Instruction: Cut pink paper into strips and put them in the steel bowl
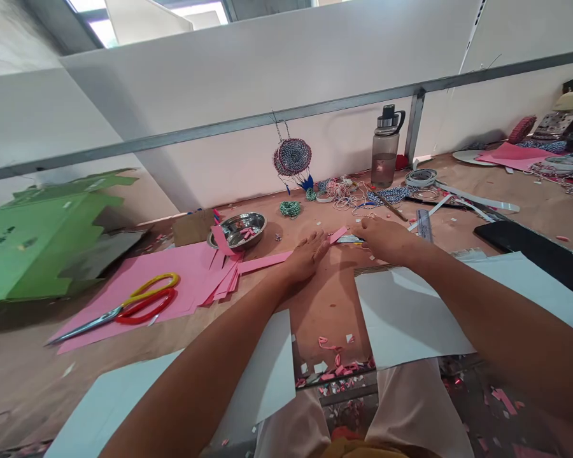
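My left hand (pixel 310 254) lies flat with its fingers stretched out, pressing on a narrow pink paper strip (pixel 267 261). The strip's far end (pixel 338 235) shows past the fingertips. Just right of it, my right hand (pixel 379 239) is closed, its fingers bent down toward the table. A slim pale piece with a bit of yellow (pixel 348 239) lies at those fingertips; its kind is unclear. Left of my hands, a steel bowl (pixel 262 224) holds small pink pieces. Pink paper sheets and strips (pixel 186 286) lie beside it, with red-and-yellow-handled scissors (pixel 146 305) on top.
White boards (pixel 401 324) lie under my forearms. A green box (pixel 42 242) stands left. Behind are tangled cords (pixel 339 194), a water bottle (pixel 386 149) and a tape roll (pixel 421 177). To the right are a short ruler (pixel 424 224) and a black phone (pixel 530 248). Scraps litter the front edge.
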A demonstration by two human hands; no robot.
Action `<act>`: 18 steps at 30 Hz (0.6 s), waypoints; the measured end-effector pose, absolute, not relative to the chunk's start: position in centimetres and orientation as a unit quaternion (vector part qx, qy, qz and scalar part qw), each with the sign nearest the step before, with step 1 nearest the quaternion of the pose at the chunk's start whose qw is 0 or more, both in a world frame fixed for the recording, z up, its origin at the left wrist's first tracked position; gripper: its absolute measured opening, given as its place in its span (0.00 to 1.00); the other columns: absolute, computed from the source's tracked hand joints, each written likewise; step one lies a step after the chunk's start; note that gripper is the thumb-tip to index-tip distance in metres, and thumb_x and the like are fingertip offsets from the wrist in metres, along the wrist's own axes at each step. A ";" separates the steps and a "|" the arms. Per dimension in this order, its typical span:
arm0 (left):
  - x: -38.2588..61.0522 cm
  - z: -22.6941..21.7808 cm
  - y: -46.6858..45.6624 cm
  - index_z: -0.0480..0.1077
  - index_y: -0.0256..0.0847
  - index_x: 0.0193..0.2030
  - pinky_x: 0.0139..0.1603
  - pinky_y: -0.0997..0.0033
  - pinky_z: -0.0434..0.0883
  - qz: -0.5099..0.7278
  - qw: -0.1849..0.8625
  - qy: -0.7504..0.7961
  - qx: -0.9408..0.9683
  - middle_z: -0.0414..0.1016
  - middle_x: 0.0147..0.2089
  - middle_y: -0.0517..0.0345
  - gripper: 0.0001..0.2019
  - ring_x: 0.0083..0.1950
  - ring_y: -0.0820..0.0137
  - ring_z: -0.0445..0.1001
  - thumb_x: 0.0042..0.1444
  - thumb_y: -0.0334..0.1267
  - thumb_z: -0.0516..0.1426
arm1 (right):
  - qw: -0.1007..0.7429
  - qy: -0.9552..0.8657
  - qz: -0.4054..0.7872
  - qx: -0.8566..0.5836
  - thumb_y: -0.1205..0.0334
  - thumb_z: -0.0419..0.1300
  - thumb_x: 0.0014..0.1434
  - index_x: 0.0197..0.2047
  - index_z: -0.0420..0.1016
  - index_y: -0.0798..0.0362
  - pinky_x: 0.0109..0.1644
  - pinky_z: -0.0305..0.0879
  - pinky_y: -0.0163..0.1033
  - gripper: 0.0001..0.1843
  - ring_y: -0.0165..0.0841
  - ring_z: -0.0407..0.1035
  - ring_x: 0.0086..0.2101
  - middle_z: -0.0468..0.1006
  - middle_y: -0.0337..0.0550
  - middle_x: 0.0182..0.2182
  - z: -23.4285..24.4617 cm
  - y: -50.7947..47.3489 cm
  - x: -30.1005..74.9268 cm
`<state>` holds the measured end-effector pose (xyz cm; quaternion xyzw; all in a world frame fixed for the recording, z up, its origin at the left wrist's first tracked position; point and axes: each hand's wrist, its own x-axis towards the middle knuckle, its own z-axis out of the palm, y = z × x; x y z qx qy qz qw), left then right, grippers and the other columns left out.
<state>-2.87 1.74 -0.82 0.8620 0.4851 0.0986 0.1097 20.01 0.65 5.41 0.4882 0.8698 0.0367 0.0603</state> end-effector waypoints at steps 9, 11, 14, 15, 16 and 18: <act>-2.9 -1.1 2.0 0.48 0.37 0.73 0.72 0.55 0.46 0.095 0.140 0.483 0.859 0.46 0.75 0.47 0.30 0.75 0.61 0.41 0.69 0.45 0.31 | 0.061 0.854 0.095 0.507 0.75 0.61 0.53 0.58 0.71 0.54 0.47 0.64 0.43 0.27 0.48 0.66 0.52 0.71 0.58 0.53 6.1 0.0 19.7; -2.9 -1.2 2.1 0.48 0.36 0.73 0.72 0.56 0.45 0.092 0.136 0.485 0.859 0.46 0.75 0.47 0.30 0.75 0.62 0.41 0.69 0.46 0.31 | 0.053 0.851 0.111 0.510 0.74 0.62 0.54 0.57 0.72 0.54 0.48 0.63 0.45 0.26 0.49 0.65 0.52 0.71 0.58 0.52 6.1 0.0 19.8; -3.0 -1.4 2.2 0.48 0.36 0.73 0.72 0.55 0.45 0.088 0.132 0.484 0.861 0.46 0.75 0.47 0.30 0.75 0.62 0.40 0.69 0.45 0.31 | 0.050 0.849 0.127 0.511 0.73 0.60 0.56 0.55 0.74 0.53 0.50 0.61 0.47 0.23 0.49 0.65 0.52 0.71 0.58 0.51 6.2 0.1 19.9; -3.0 -1.5 2.3 0.48 0.36 0.73 0.72 0.55 0.45 0.086 0.130 0.484 0.861 0.45 0.75 0.47 0.30 0.75 0.61 0.39 0.69 0.45 0.31 | 0.050 0.849 0.132 0.510 0.73 0.59 0.57 0.55 0.74 0.53 0.50 0.61 0.47 0.22 0.49 0.65 0.51 0.71 0.58 0.51 6.2 0.1 19.9; -3.0 -1.5 2.3 0.47 0.35 0.73 0.72 0.55 0.45 0.084 0.128 0.483 0.862 0.45 0.75 0.46 0.30 0.75 0.61 0.39 0.69 0.45 0.31 | 0.050 0.849 0.134 0.509 0.73 0.58 0.58 0.55 0.74 0.53 0.50 0.61 0.47 0.21 0.49 0.65 0.51 0.71 0.58 0.51 6.2 0.1 19.8; -3.0 -1.5 2.2 0.47 0.34 0.73 0.72 0.56 0.45 0.080 0.123 0.483 0.863 0.45 0.75 0.45 0.30 0.75 0.61 0.39 0.69 0.46 0.32 | 0.048 0.852 0.126 0.506 0.72 0.56 0.59 0.55 0.74 0.53 0.49 0.61 0.47 0.21 0.49 0.65 0.51 0.71 0.58 0.51 6.2 0.0 19.7</act>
